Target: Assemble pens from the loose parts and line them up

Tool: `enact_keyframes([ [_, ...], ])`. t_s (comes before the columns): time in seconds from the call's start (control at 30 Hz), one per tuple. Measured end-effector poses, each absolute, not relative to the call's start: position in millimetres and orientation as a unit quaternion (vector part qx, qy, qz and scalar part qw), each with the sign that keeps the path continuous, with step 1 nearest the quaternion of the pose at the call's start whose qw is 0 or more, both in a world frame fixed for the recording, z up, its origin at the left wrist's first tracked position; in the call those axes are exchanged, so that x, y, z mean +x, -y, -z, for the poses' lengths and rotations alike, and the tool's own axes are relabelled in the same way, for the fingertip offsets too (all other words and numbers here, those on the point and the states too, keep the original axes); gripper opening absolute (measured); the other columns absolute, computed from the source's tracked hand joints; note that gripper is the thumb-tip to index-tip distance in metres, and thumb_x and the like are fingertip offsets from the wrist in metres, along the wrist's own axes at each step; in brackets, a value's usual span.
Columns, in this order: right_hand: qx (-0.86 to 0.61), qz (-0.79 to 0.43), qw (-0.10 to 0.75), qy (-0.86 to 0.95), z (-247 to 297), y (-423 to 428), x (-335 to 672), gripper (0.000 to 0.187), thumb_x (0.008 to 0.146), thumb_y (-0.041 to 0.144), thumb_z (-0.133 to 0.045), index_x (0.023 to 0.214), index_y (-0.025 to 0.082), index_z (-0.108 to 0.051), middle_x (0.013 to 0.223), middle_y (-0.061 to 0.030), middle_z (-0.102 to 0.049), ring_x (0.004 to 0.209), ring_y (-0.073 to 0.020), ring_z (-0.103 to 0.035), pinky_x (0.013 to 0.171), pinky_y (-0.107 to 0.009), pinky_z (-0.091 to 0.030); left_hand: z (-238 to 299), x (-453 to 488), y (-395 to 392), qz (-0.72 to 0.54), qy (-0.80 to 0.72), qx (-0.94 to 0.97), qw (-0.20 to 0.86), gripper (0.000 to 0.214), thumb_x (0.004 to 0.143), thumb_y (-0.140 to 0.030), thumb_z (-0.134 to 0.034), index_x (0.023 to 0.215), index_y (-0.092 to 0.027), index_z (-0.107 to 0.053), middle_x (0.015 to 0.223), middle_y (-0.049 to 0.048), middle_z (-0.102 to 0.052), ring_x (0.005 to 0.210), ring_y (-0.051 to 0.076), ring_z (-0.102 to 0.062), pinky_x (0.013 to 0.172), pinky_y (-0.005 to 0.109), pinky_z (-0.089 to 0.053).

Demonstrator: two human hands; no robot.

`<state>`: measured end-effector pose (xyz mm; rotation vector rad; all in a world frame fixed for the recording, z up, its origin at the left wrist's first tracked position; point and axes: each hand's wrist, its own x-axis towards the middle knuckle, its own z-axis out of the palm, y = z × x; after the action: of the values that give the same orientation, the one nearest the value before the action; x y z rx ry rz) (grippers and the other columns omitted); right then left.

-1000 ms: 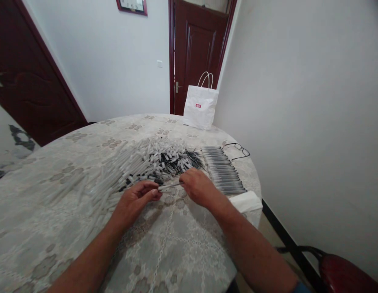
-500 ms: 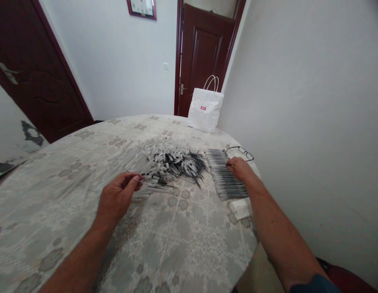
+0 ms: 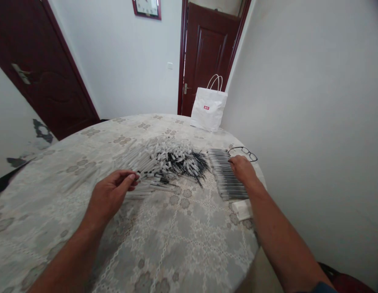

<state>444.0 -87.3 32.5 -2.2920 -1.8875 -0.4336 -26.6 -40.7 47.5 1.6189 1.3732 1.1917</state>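
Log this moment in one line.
left hand: near loose pen parts, grip unclear | right hand: at row of pens, grip unclear | eyeglasses: near row | white bag: farther back

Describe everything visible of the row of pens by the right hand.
The row of pens lies flat on the patterned tablecloth: slim grey, plastic-looking barrels side by side in a neat band. The right hand partly hides its right edge; whether they touch is unclear. A white packet sits by its near end.
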Motion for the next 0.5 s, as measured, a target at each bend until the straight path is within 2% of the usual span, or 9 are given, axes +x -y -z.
enact_keyframes([
  [0.13,-0.698,0.153,0.175,0.677,-49,93,403,0.026,0.095,0.021,-0.049,0.106,0.013,-0.072,0.103,-0.0134,-0.07,0.098,-0.0237,-0.061,0.093,-0.033,-0.043,-50,-50,48,-0.406,-0.553,0.676,0.269,0.034,0.082,-0.048,-0.061,0.097,-0.02,-0.073,0.085,0.0048,-0.076,0.075,0.022,-0.071,0.073,0.031,-0.056],
  [0.27,-0.576,0.07,0.256,0.773,-53,93,318,0.022,0.095,0.025,-0.052,0.105,0.018,-0.07,0.099,-0.0096,-0.071,0.093,-0.0222,-0.063,0.088,-0.033,-0.047,-40,-73,56,-0.364,-0.584,0.706,0.169,0.031,0.088,-0.043,-0.053,0.1,-0.021,-0.072,0.091,0.0052,-0.075,0.084,0.021,-0.069,0.081,0.032,-0.052],
  [0.4,-0.484,0.038,0.356,0.798,-28,102,233,0.024,0.096,0.021,-0.048,0.106,0.019,-0.069,0.102,-0.0113,-0.069,0.098,-0.023,-0.061,0.091,-0.036,-0.048,-27,-89,65,-0.33,-0.582,0.731,0.135,0.027,0.09,-0.034,-0.05,0.102,-0.022,-0.071,0.092,0.0044,-0.073,0.083,0.02,-0.068,0.083,0.031,-0.05],
  [0.5,-0.447,0.016,0.356,0.821,0,109,207,0.025,0.095,0.019,-0.048,0.109,0.018,-0.069,0.104,-0.012,-0.068,0.1,-0.0234,-0.061,0.092,-0.037,-0.05,-21,-97,72,-0.303,-0.574,0.751,0.121,0.025,0.09,-0.029,-0.049,0.103,-0.02,-0.069,0.094,0.0063,-0.072,0.082,0.02,-0.066,0.083,0.033,-0.05],
])
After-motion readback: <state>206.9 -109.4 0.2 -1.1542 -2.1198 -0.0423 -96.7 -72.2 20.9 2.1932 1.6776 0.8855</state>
